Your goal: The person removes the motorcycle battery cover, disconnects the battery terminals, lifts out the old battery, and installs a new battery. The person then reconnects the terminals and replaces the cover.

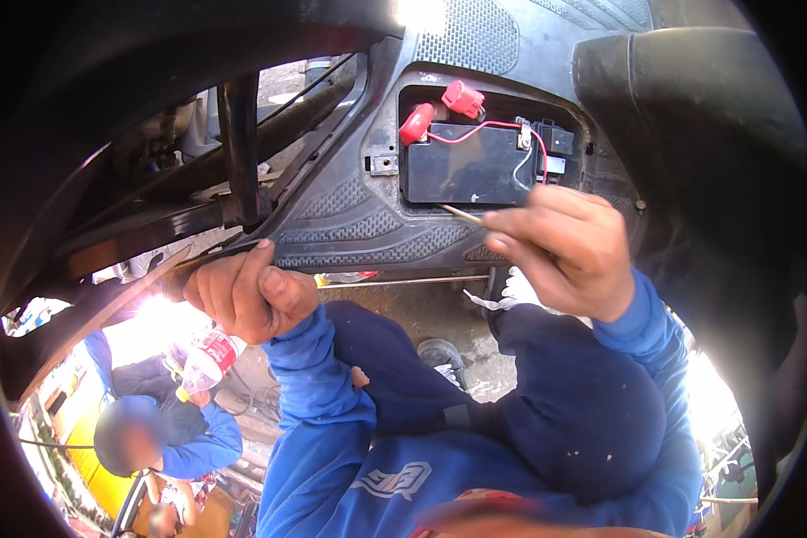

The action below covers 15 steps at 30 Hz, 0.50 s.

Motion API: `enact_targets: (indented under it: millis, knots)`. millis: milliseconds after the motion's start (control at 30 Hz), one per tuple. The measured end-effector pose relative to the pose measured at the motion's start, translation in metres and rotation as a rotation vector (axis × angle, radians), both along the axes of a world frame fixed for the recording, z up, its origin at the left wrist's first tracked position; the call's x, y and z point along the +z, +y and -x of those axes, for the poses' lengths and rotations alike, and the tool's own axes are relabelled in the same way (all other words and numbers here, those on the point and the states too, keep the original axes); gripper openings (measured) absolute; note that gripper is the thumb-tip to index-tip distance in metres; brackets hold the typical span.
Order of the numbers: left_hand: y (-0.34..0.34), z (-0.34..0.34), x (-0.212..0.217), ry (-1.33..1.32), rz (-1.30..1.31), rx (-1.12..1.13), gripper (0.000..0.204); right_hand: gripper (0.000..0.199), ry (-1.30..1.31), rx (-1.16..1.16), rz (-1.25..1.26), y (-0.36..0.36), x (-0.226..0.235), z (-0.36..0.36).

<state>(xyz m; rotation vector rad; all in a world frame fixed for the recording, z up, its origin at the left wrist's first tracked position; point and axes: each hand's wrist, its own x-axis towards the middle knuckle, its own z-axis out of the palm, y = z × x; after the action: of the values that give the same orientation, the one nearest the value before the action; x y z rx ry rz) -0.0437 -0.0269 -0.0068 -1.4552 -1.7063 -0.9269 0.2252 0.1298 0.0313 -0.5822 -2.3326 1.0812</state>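
A black battery (pixel 471 166) sits in a rectangular recess of the scooter's dark grey footboard (pixel 341 238). Red rubber terminal covers (pixel 416 124) and a red wire (pixel 475 133) are at its far side, and a thin pale wire curves over its right end. My right hand (pixel 569 251) is closed on a thin metal rod (pixel 462 214), whose far end reaches the gap along the battery's near edge. Whether the rod is a screwdriver shaft is hidden by my fingers. My left hand (pixel 251 291) is curled at the left edge of the footboard, fingers wrapped round that edge.
A black seat-like body part (pixel 717 117) rises at the right. Dark frame tubes (pixel 238 143) stand to the left. Below left, another person (pixel 175 439) in blue sleeves holds a clear bottle with a red label (pixel 211 359). My knees are close below the footboard.
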Motion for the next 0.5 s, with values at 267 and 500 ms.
enact_targets:
  millis: [267, 500]
  knots:
    - [0.000, 0.003, -0.002, -0.035, -0.017, -0.068, 0.035, 0.013, -0.146, -0.079, -0.082, 0.001, -0.009, -0.021]
    - [0.003, 0.005, -0.001, 0.016, -0.037, -0.082, 0.037, 0.017, -0.097, -0.022, -0.110, -0.003, -0.025, 0.000]
